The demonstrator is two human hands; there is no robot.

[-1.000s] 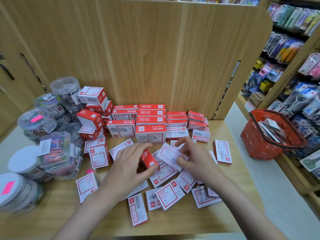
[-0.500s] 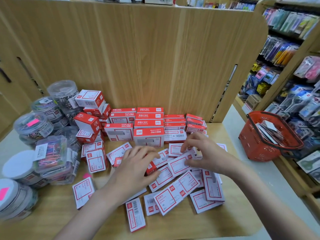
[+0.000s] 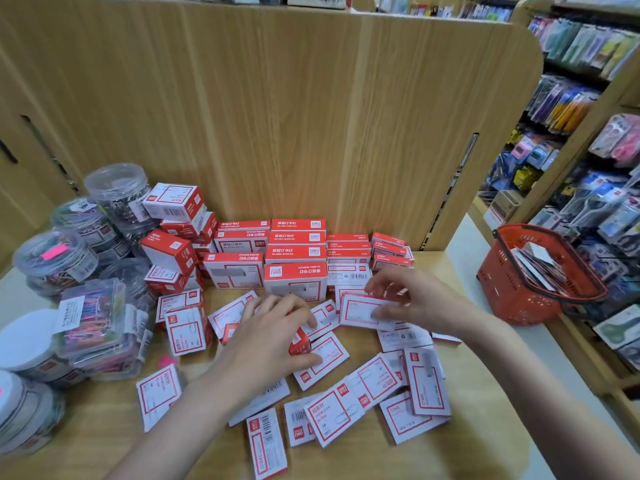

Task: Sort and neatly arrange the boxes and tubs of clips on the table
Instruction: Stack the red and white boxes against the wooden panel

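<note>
Progress: the task looks partly done, perhaps under half; a back row is built, the front of the table [image 3: 460,441] is still a jumble.
Done so far: red-and-white boxes stand stacked in tidy columns [image 3: 298,252] against the wooden partition [image 3: 277,116], labels facing forward.
Left to do: the loose flat boxes [image 3: 349,400] scattered across the front lie at all angles, some overlapping; the cube boxes [image 3: 169,252] at back left sit tumbled and tilted.
Left hand: the left hand [image 3: 273,336] lies over the middle of the scatter, fingers curled round a small red box [image 3: 298,341] held on its edge.
Right hand: the right hand [image 3: 412,299] pinches a flat white box [image 3: 362,310] between thumb and fingertips, raised just above the pile and near the foot of the back row.
Count, tidy columns: four, with a fifth shorter stack at the right end.
Count, loose flat boxes: roughly fifteen; overlap and the hands hide some, so the figure is uncertain.
Count, cube boxes: about six.
Count, tubs: the tubs of clips [image 3: 93,327] crowd the left edge, seven or eight, round and square mixed, not yet grouped.
Also there: a red shopping basket [image 3: 512,289] on the ledge to the right.
</note>
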